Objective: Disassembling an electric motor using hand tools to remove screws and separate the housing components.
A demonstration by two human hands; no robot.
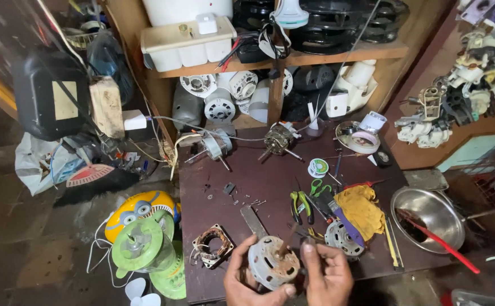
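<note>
Rusty fan motor being gripped by both hands above near edge of dark tabletop: left hand clamped beneath, right hand pinching beside shaft. Stator winding lying left, green-handled pliers behind.

A black canister with a pale square label stands far left, beside the shelves.

Dim, warm overhead light, dark blurred corners, wide-angle bending at the edges
</note>
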